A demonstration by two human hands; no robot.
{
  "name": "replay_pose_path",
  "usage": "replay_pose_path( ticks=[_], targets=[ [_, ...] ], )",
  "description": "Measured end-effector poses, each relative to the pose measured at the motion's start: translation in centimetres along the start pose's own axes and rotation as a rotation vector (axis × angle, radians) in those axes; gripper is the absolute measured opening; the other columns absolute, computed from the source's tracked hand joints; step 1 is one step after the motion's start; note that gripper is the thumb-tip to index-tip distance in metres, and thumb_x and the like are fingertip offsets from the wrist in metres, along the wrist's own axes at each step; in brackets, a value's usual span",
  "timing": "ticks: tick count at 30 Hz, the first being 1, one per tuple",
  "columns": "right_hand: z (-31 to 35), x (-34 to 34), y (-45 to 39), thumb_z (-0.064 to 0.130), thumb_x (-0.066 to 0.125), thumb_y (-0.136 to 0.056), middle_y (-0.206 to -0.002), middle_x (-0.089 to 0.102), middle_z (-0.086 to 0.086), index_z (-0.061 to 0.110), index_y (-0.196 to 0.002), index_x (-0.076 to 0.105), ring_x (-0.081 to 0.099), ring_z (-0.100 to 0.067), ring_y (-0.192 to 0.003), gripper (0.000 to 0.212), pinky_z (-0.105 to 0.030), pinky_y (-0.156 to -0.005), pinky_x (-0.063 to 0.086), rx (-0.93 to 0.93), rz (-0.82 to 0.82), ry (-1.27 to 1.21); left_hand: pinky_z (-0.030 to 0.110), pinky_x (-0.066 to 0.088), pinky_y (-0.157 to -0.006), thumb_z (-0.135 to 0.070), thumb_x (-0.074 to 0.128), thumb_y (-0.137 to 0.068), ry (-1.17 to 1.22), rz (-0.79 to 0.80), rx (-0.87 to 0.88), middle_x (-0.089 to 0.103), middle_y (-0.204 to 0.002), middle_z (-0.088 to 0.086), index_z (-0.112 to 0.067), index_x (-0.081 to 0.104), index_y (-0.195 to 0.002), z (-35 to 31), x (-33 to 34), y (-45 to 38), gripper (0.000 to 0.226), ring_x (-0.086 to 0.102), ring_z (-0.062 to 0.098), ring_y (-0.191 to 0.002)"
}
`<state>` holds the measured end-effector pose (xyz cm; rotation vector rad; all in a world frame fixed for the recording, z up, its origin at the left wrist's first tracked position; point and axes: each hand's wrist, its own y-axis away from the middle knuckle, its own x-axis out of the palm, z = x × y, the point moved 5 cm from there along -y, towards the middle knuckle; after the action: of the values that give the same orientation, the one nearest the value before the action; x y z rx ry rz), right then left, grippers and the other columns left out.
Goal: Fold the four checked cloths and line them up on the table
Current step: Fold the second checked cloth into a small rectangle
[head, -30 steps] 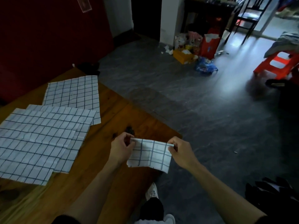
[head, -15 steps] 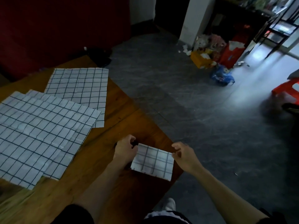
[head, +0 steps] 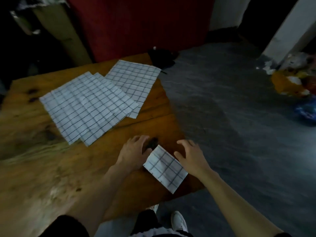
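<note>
A small folded checked cloth (head: 165, 168) lies flat near the right front corner of the wooden table (head: 51, 168). My left hand (head: 135, 153) rests just left of it, fingers spread and relaxed, touching its left edge. My right hand (head: 189, 154) hovers at its right edge with loosely bent fingers and holds nothing. Three unfolded checked cloths lie overlapped further back: the far one (head: 135, 81), a middle one (head: 111, 106) and the top one (head: 75, 106).
A dark knot or mark (head: 152, 142) shows in the wood by my left fingers. The table's right edge runs close beside the folded cloth, above grey floor (head: 230, 117). A red panel (head: 136, 24) stands behind the table; litter (head: 294, 79) lies at the far right.
Both hands have let go of the folded cloth, which was held up between them and now lies on the table. The view has swung left toward the table.
</note>
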<state>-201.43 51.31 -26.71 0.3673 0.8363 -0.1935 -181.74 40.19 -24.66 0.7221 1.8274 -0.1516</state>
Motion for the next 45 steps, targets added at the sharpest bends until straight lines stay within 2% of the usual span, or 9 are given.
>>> replay_pose_path(
  ticks=[3,6,9,12,20,25,30,35,45],
  targets=[
    [2.1,-0.3,0.0,0.041,0.056,-0.094,-0.144,0.038,0.004,0.031,-0.137,0.042,0.033,-0.021,-0.135,0.047,-0.049,-0.109,0.036,-0.103,0.055,0.021,0.046,0.038,-0.109,-0.051,0.054,-0.095,-0.057,-0.056,-0.063,0.04,-0.149,-0.002,-0.037,0.032,-0.146,0.9,-1.1,3.4,0.058,0.039,0.025,-0.135],
    [5.0,0.5,0.5,0.041,0.057,-0.093,-0.146,0.034,0.003,0.03,-0.141,0.038,0.03,-0.022,-0.136,0.053,-0.046,-0.109,0.035,-0.216,0.101,0.08,0.046,0.036,-0.111,-0.053,0.055,-0.092,-0.22,-0.147,-0.071,0.044,-0.148,-0.004,-0.037,0.032,-0.147,2.6,-2.0,7.7,0.062,0.036,0.025,-0.136],
    [9.4,2.8,1.4,0.047,0.057,-0.092,-0.149,0.03,0.003,0.029,-0.145,0.034,0.027,-0.023,-0.138,0.06,-0.049,-0.11,0.034,-0.331,0.174,0.155,0.05,0.038,-0.109,-0.051,0.056,-0.093,-0.153,-0.275,-0.178,0.047,-0.146,-0.001,-0.03,0.043,-0.144,5.2,-3.9,13.1,0.057,0.036,0.029,-0.137],
    [14.5,5.9,3.1,0.047,0.057,-0.092,-0.153,0.028,0.001,0.028,-0.148,0.032,0.023,-0.024,-0.141,0.064,-0.05,-0.112,0.031,-0.449,0.226,0.223,0.048,0.04,-0.106,-0.052,0.053,-0.093,-0.109,-0.36,-0.301,0.046,-0.147,0.0,-0.032,0.044,-0.143,8.8,-5.0,19.0,0.055,0.036,0.027,-0.136],
    [29.0,18.1,11.3,0.052,0.054,-0.092,-0.152,0.029,0.004,0.032,-0.147,0.032,0.025,-0.021,-0.14,0.063,-0.047,-0.113,0.03,-0.656,0.325,0.371,0.043,0.033,-0.11,-0.051,0.053,-0.094,-0.007,-0.521,-0.624,0.039,-0.153,0.0,-0.03,0.044,-0.144,19.8,-6.0,36.8,0.055,0.035,0.024,-0.138],
    [38.4,27.6,18.8,0.049,0.058,-0.091,-0.15,0.033,0.004,0.032,-0.144,0.036,0.029,-0.019,-0.139,0.06,-0.044,-0.112,0.035,-0.761,0.35,0.352,0.041,0.034,-0.112,-0.046,0.056,-0.094,0.069,-0.639,-0.654,0.042,-0.15,0.002,-0.026,0.048,-0.141,27.6,-7.0,47.7,0.053,0.035,0.022,-0.137],
    [44.3,33.8,24.2,0.048,0.059,-0.09,-0.148,0.035,0.006,0.034,-0.142,0.037,0.033,-0.017,-0.137,0.058,-0.043,-0.109,0.038,-0.77,0.386,0.359,0.035,0.031,-0.111,-0.046,0.054,-0.095,0.133,-0.671,-0.707,0.045,-0.147,0.0,-0.025,0.047,-0.143,33.3,-7.6,55.9,0.054,0.035,0.019,-0.136],
    [50.5,38.7,27.0,0.047,0.058,-0.091,-0.147,0.036,0.004,0.031,-0.143,0.037,0.034,-0.018,-0.136,0.058,-0.042,-0.109,0.038,-0.851,0.375,0.432,0.036,0.036,-0.106,-0.049,0.056,-0.093,-0.009,-0.693,-0.776,0.053,-0.14,0.002,-0.022,0.051,-0.139,39.6,-9.0,61.1,0.054,0.045,0.022,-0.129],
    [62.8,50.8,24.9,0.046,0.06,-0.09,-0.144,0.039,0.003,0.028,-0.14,0.045,0.036,-0.02,-0.133,0.056,-0.041,-0.108,0.038,-0.907,0.427,0.339,0.036,0.034,-0.109,-0.053,0.052,-0.093,-0.044,-0.637,-0.835,0.047,-0.146,-0.001,-0.028,0.048,-0.14,52.8,-13.3,62.7,0.053,0.039,0.02,-0.135]
  ],
)
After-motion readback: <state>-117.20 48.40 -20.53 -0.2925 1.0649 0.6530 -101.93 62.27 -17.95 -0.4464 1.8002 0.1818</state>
